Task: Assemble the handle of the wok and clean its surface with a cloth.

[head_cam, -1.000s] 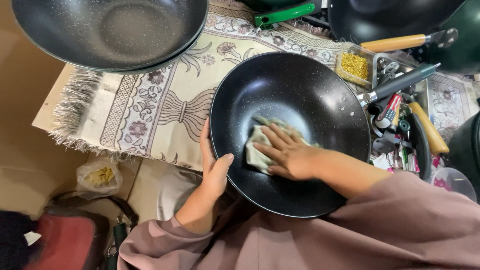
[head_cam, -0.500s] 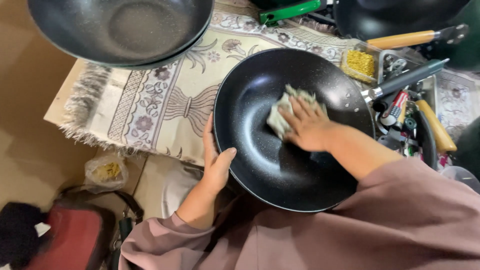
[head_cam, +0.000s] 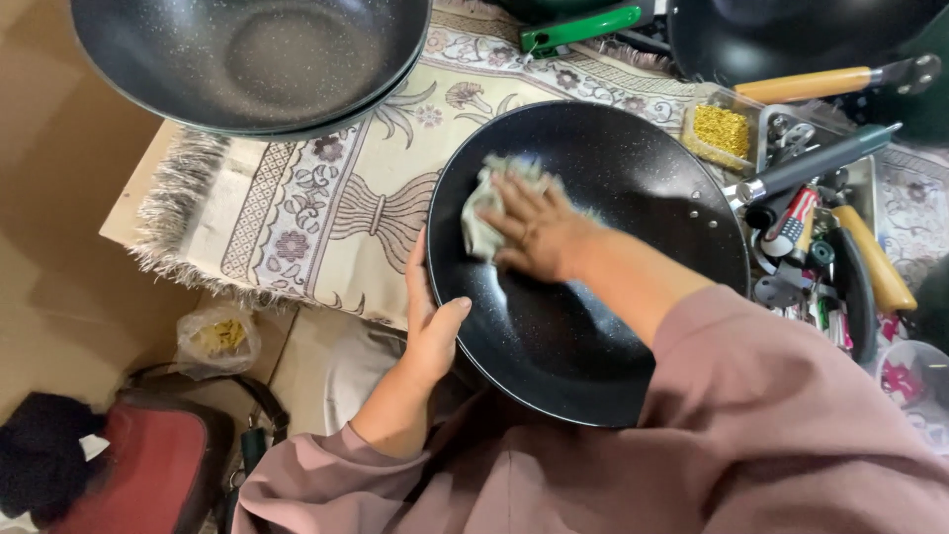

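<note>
A black speckled wok (head_cam: 643, 178) with a dark handle (head_cam: 816, 163) lies tilted over a patterned cloth. My left hand (head_cam: 430, 331) grips its near-left rim, thumb over the edge. Inside the wok, my right hand (head_cam: 539, 222) presses a pale green rag (head_cam: 484, 203) against the upper-left wall. Both arms wear dusty-pink sleeves.
A second dark wok (head_cam: 252, 59) sits at the top left on the fringed cream cloth (head_cam: 316, 213). Right of the wok lie a tray of yellow bits (head_cam: 722, 133), wooden-handled tools (head_cam: 870, 262), a green handle (head_cam: 583, 25) and another pan (head_cam: 791, 35). A red bag (head_cam: 138, 480) and plastic bag (head_cam: 217, 336) lie lower left.
My right hand has slid the rag from the wok's middle up and to the left along the inner wall. My left hand keeps its hold on the rim.
</note>
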